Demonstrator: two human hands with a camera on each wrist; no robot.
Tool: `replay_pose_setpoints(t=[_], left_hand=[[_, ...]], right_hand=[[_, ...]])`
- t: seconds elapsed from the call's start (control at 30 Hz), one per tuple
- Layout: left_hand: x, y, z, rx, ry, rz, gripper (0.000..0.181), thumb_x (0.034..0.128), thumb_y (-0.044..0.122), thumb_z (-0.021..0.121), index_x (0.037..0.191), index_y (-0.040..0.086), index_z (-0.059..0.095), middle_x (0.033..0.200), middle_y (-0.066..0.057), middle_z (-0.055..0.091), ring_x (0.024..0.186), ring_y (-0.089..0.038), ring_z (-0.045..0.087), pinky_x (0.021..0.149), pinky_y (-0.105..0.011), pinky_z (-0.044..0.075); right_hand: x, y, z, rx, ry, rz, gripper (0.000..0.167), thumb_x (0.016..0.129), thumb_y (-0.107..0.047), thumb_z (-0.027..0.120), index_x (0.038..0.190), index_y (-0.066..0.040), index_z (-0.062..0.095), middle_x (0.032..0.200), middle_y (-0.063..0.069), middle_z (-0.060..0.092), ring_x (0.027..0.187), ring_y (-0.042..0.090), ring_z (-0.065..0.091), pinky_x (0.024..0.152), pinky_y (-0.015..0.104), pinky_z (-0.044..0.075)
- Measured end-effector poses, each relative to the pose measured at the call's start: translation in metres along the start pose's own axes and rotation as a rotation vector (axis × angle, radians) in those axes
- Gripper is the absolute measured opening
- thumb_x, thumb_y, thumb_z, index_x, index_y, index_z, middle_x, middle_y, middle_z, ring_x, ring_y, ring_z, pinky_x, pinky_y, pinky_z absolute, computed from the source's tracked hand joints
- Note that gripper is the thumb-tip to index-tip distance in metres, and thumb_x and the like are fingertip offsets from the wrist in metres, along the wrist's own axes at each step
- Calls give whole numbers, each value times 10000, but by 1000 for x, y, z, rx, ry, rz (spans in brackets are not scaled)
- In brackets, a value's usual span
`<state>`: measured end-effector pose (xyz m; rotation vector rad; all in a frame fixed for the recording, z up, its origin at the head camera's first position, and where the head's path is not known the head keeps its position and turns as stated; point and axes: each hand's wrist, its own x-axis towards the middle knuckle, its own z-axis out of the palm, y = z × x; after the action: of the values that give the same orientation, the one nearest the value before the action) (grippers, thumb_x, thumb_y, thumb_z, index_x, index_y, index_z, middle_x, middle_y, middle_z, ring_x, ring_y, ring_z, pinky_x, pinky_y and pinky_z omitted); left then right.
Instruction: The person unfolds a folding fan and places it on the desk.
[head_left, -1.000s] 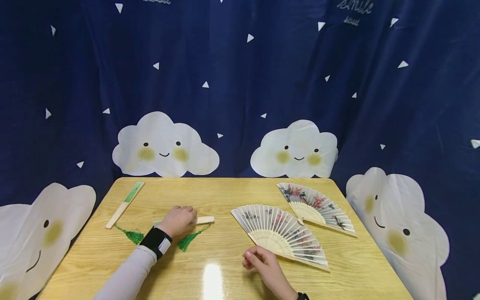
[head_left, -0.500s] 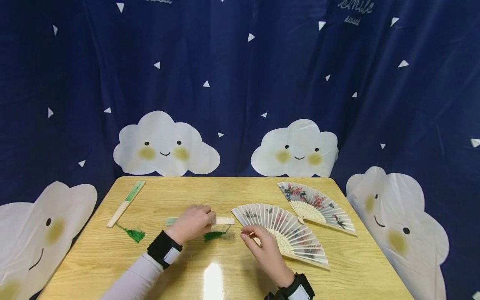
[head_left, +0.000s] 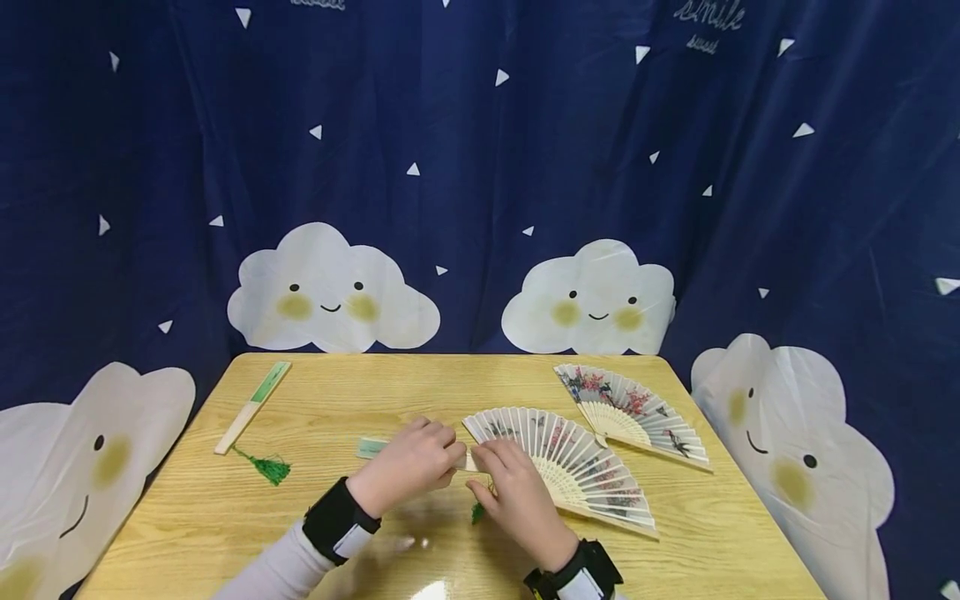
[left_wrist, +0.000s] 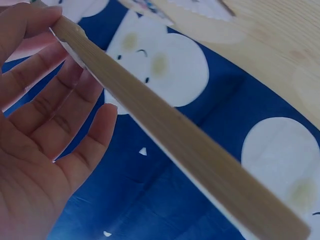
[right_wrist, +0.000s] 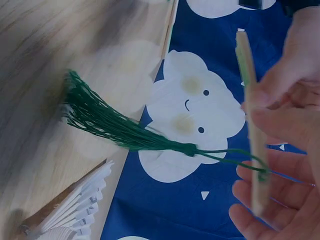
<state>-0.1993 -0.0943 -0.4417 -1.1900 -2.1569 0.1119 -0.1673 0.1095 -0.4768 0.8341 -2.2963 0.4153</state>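
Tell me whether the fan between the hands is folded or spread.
Folded: the fan shows as one narrow bar in both wrist views, with no pleated leaf spread out.

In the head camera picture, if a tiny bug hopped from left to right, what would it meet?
Leftmost smiling cloud → far-left closed fan → left hand → right hand → farther open fan → rightmost smiling cloud.

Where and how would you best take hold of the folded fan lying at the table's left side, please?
I'd pinch the folded fan across its bare wooden part, coming from above: it lies flat, long and narrow, so both long edges look reachable. Its green tassel trails from the near end, so keep clear of it.
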Motion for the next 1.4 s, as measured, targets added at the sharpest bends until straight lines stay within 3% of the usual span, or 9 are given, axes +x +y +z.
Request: replay_pose_setpoints(t=[0.17,0.4,0.6,0.77,0.87,1.03,1.17,1.3,1.4], left_hand=[[2,9,-10,13,-14,12,179,740,267,787,822,200,643,750,68,586,725,-129,598,708,-292,506],[5,15,-18,-23,-40,-46,226,763,293,798,917,205,659,814,75,628,768,-121,599,742,-291,501],[7,27,-24,-173,186,-17,382,766,280,815,1094,158,662,1044,32,681,999,-151,623,917,-302,517],[9,38,-24,-384,358,-15,221,838,200,760,1039,141,690,978,40,687,907,-105,630,830,-248,530],[7,41,-17,-510,339,-160,139,866,188,734,990,135,700,911,51,685,843,-72,626,754,-218,529],[5,41,2,-806,220,-568,180,926,205,667,1082,126,709,939,34,694,849,-69,627,725,-220,546],[6,42,18,-1083,155,-834,278,945,270,639,1183,134,690,1066,-26,711,934,-117,646,782,-242,551],[7,43,26,-1403,152,-1009,346,945,307,637,1208,85,671,1171,-113,691,987,-150,654,852,-311,560],[7,44,28,-1554,184,-1093,352,936,280,653,1178,25,666,1096,-136,696,917,-139,661,833,-341,568]], right_hand=[[-3,-1,0,25,-21,25,374,777,-200,815,1103,-82,677,1002,18,694,948,159,642,858,297,556],[-6,-3,0,122,-18,137,338,769,-149,812,1080,-71,705,979,40,724,920,167,676,789,297,579],[-9,1,4,245,133,311,307,751,-73,816,1040,-60,713,765,20,661,624,40,521,552,161,458],[-8,7,-2,667,143,630,274,827,-95,761,1086,-28,705,905,127,735,741,-36,602,624,132,511],[-6,9,-7,955,121,837,332,872,-131,724,1155,29,658,1010,144,736,844,32,684,760,180,563],[-7,11,-10,1343,103,1012,308,904,-100,678,1160,56,608,925,14,752,819,85,713,824,240,581],[-12,10,-9,1631,33,996,87,958,-82,596,1022,-87,653,919,-7,759,837,85,712,841,245,581],[-18,8,-4,1866,-96,932,197,1023,-103,479,1037,-112,675,976,2,748,929,88,696,894,226,560],[-21,6,-1,2004,-172,921,256,1048,-121,416,1096,-80,664,999,19,736,973,99,682,906,214,550]])
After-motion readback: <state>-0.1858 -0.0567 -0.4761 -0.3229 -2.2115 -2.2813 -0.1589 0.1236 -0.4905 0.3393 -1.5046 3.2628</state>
